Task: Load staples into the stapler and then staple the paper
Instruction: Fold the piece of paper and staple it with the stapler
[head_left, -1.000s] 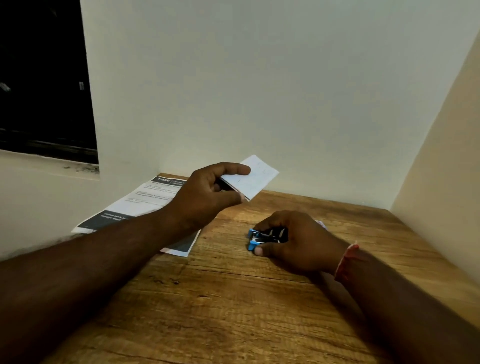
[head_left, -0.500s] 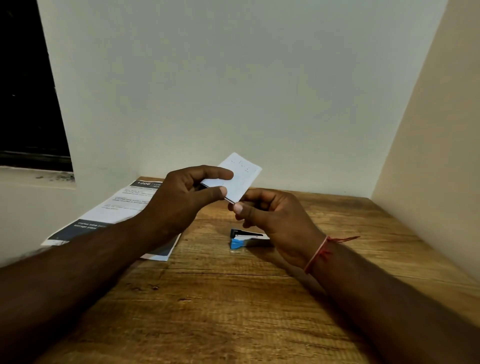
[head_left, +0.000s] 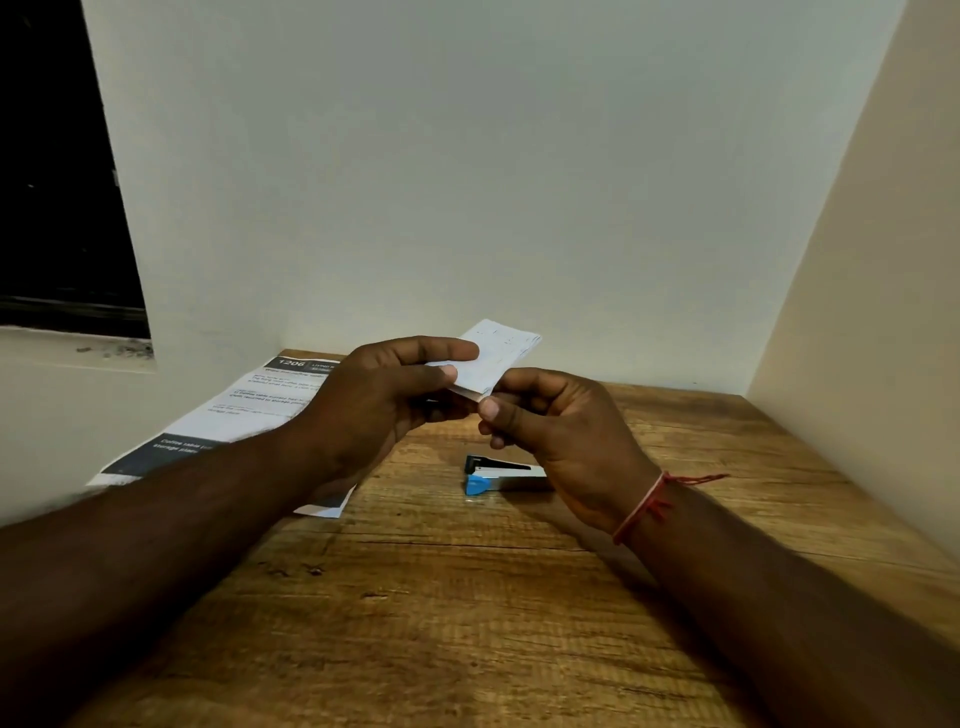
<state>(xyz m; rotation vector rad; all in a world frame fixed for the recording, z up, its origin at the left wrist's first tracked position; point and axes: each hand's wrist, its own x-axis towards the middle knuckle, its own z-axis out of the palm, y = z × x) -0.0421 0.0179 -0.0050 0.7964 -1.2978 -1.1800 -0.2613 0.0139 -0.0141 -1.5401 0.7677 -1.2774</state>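
White folded paper (head_left: 498, 351) is held up off the table between both hands, its long axis slanting away and to the right, the far end free against the pale wall (head_left: 519, 182); the left hand (head_left: 374, 410) grips its near left part, thumb on top and fingers curled beneath; the right hand (head_left: 566, 441) pinches the near corner between thumb and forefinger, its other fingers curled in; a red thread (head_left: 644, 506) circles that wrist. Below the paper, on the wooden table (head_left: 467, 623), lies the stapler (head_left: 501, 475), just beneath and slightly left of the right hand's heel, apart from both hands; its long axis runs left to right, blue nose toward the left, rear end hidden behind the right hand. Whether it holds staples cannot be told from here. The right hand is clearly the nearer one, so the likely next move is for it to release the corner and drop straight down onto the stapler while the left keeps the paper aloft. A printed sheet (head_left: 249, 410) lies flat at the table's left, partly under the left forearm.
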